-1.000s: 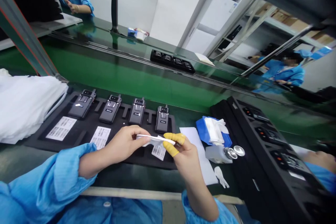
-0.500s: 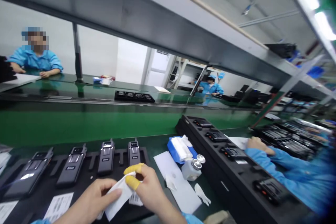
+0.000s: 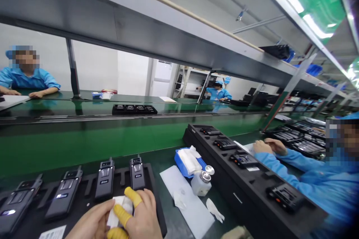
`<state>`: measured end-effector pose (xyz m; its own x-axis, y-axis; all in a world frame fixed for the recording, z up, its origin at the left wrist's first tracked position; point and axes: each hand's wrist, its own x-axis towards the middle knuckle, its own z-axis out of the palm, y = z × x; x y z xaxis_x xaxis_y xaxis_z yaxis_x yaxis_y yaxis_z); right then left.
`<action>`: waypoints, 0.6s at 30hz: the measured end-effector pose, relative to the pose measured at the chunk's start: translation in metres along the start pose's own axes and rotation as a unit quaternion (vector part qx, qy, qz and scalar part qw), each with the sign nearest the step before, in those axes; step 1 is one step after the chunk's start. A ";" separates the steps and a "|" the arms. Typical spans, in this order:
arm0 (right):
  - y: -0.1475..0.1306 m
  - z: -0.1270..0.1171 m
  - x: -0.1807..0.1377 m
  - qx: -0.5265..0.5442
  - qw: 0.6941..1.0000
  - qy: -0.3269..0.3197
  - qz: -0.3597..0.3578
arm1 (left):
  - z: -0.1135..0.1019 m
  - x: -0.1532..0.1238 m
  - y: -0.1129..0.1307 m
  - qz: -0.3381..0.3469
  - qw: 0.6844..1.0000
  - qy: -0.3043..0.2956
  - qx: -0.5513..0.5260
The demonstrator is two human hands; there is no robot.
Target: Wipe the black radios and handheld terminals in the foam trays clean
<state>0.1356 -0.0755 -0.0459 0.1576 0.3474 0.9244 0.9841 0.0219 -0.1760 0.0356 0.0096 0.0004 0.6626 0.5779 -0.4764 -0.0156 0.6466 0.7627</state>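
A small white wipe (image 3: 121, 202) is bunched between my two hands, above the near edge of a black foam tray (image 3: 91, 188). My left hand (image 3: 94, 221) pinches it from the left with the thumb on top. My right hand (image 3: 143, 214), wearing yellow finger cots, has its fingers closed over the other side. Several two-way radios lie face up in the tray; the closest to my hands are one radio (image 3: 137, 174) just beyond the right fingers and another radio (image 3: 104, 181) behind the left thumb. A printed label sheet (image 3: 53, 233) shows at the lower left.
Right of the tray stand a blue pack of wipes (image 3: 179, 168), a white pump bottle (image 3: 201, 186), a white sheet (image 3: 193, 214) and a crumpled wipe (image 3: 214, 210). A long black foam tray (image 3: 238, 190) with devices separates me from a co-worker (image 3: 297, 179). A shelf (image 3: 157, 33) hangs overhead.
The wipe, spread out before, is now bunched up more tightly. Both hands have moved closer together and lower left in view. The camera view has shifted, and the co-worker at right shows more.
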 end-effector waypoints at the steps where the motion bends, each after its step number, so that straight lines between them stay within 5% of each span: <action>1: 0.001 -0.001 -0.001 -0.005 1.000 -0.002 0.001 | 0.001 0.002 -0.001 -0.003 1.000 -0.004 -0.001; 6: 0.010 -0.011 -0.006 -0.019 0.999 -0.038 0.010 | 0.010 0.006 -0.006 -0.067 0.994 -0.086 0.027; 10: 0.058 -0.053 -0.003 -0.135 0.984 -0.110 0.030 | -0.002 0.010 -0.011 -0.065 0.986 -0.118 0.099; 13: 0.117 -0.104 0.002 -0.372 0.907 -0.158 0.122 | -0.023 0.022 -0.018 -0.034 0.980 -0.104 0.169; 18: 0.176 -0.156 0.000 -0.445 0.848 -0.223 0.183 | -0.029 0.029 -0.023 -0.042 0.960 -0.070 0.268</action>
<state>0.3211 -0.2179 -0.0238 0.6153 0.5024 0.6074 0.5786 -0.8112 0.0848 0.0330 0.0263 -0.0433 0.7388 0.4389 -0.5114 0.4048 0.3177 0.8574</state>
